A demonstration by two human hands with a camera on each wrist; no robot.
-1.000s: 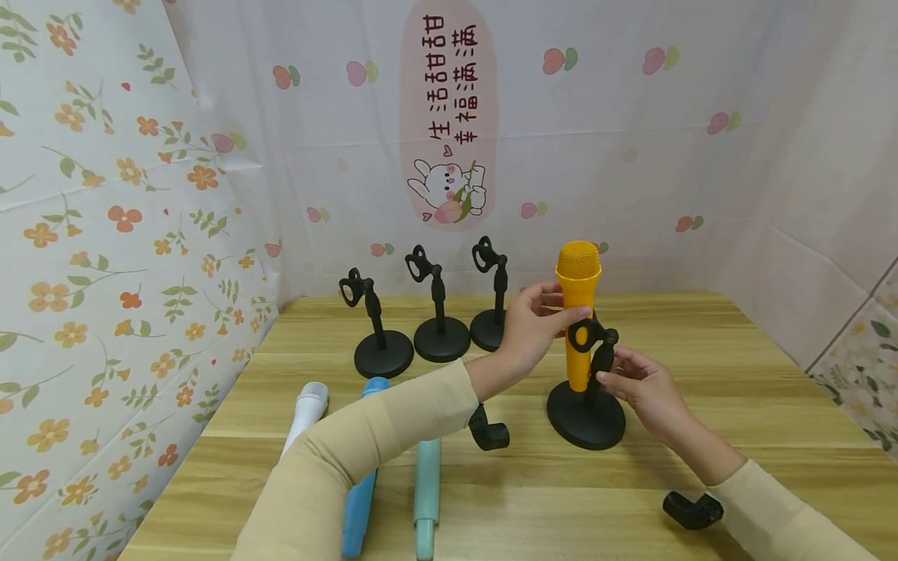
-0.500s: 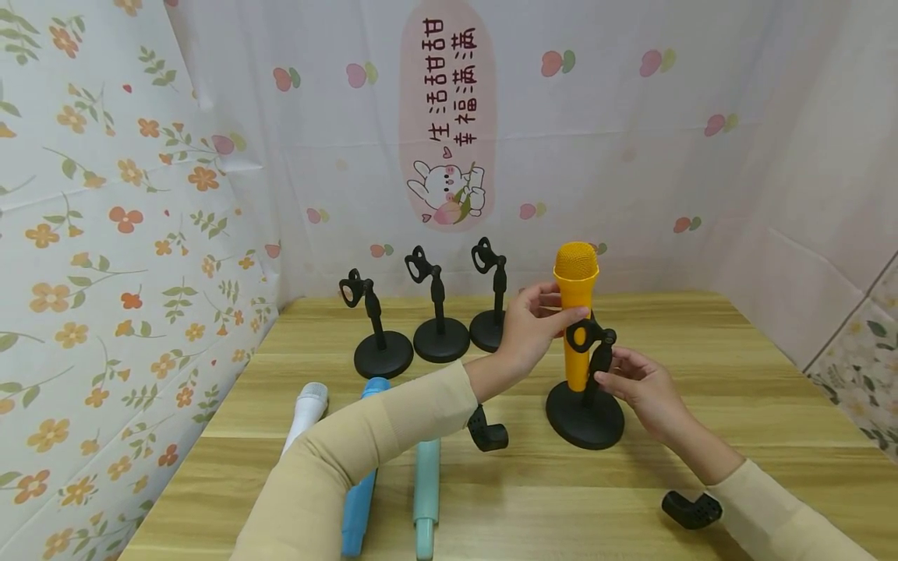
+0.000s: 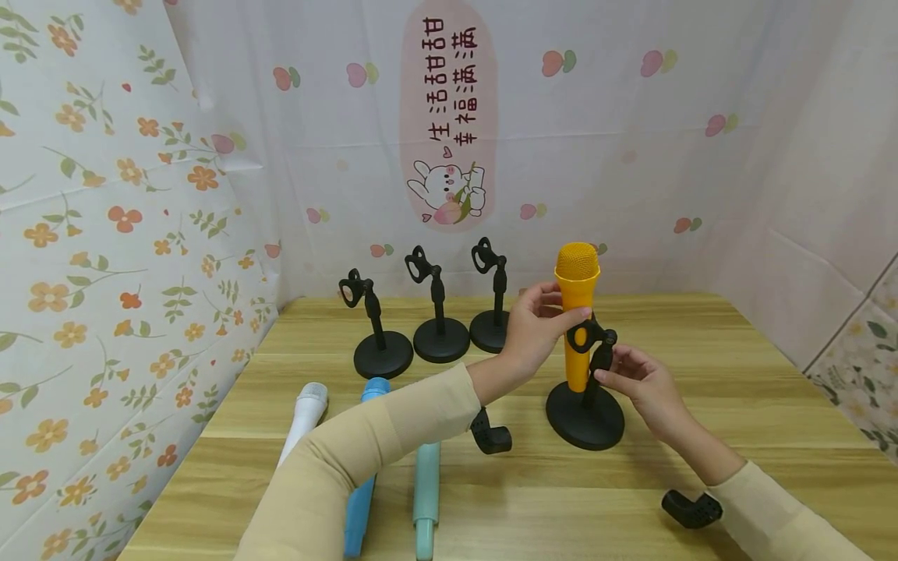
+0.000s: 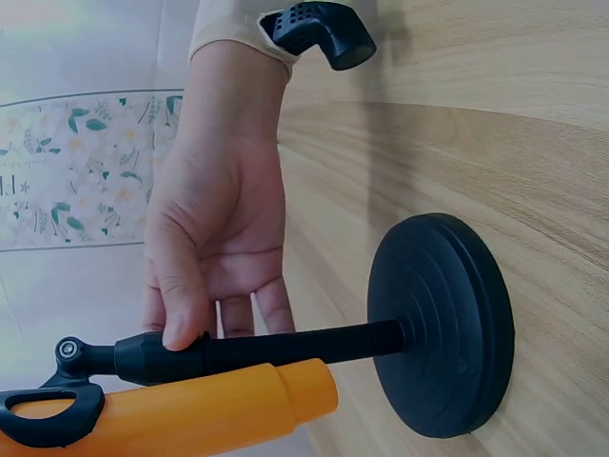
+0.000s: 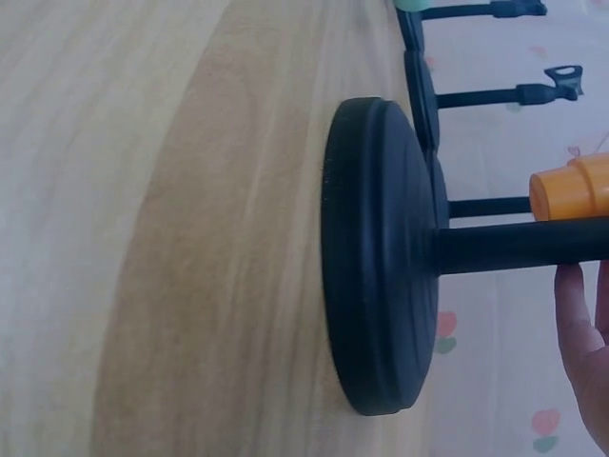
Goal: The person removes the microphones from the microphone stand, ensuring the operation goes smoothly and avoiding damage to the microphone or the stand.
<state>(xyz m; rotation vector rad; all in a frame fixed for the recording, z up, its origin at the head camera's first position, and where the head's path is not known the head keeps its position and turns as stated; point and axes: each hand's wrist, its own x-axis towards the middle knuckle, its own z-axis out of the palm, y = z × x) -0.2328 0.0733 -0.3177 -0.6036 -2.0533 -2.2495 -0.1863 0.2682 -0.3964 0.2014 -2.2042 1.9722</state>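
Note:
A yellow microphone (image 3: 577, 290) stands nearly upright, its lower end over the round base of a black desk stand (image 3: 585, 427). My left hand (image 3: 535, 326) holds the microphone below its mesh head, thumb across the front. The stand's ring-shaped clip (image 3: 584, 335) lies against the microphone body, which shows through it. On the stand's post, just under the clip joint, my right hand (image 3: 651, 391) has its thumb and fingers. The left wrist view shows this right hand (image 4: 219, 209) at the post, with the microphone's lower body (image 4: 219, 405) alongside. The right wrist view catches only a few of its fingers (image 5: 576, 328).
Several matching black stands, such as the middle one (image 3: 440, 340), line the back of the wooden table (image 3: 491, 514). White (image 3: 305, 413), blue (image 3: 361, 506) and mint (image 3: 426, 491) microphones lie at the left, partly under the left sleeve. Black wrist-worn pieces (image 3: 691, 510) sit by the sleeves.

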